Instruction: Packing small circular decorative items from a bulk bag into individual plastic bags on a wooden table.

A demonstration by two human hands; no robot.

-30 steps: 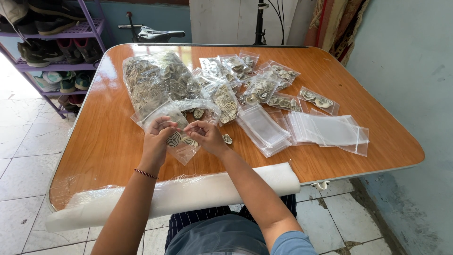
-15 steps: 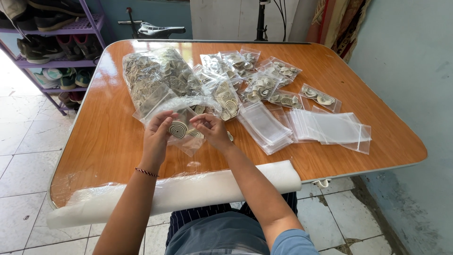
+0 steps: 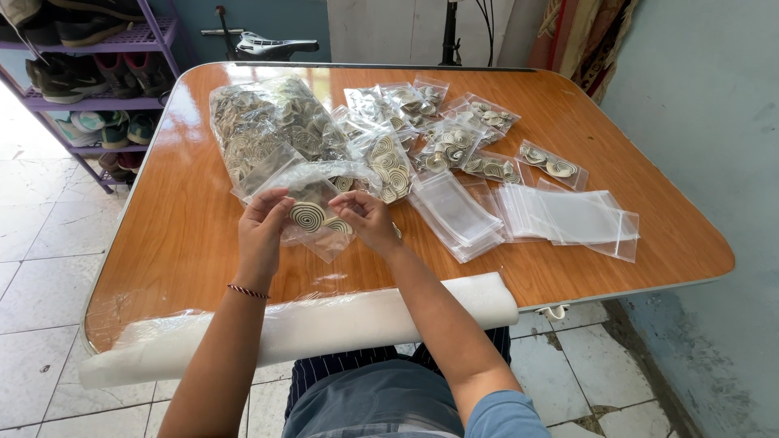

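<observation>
Left hand (image 3: 261,221) and right hand (image 3: 367,219) pinch a small clear bag (image 3: 312,217) of spiral discs, held taut above the surface (image 3: 195,235); empty bags (image 3: 568,215) lie right of it.

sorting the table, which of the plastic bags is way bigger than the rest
The large clear bag at the table's far left, stuffed with spiral coils. The other filled bags are small flat pouches.

Bright daylight from the left, glare on the glossy bench (image 3: 568,105), soft shadows, sharp focus, mild wide-angle bowing at edges
</observation>
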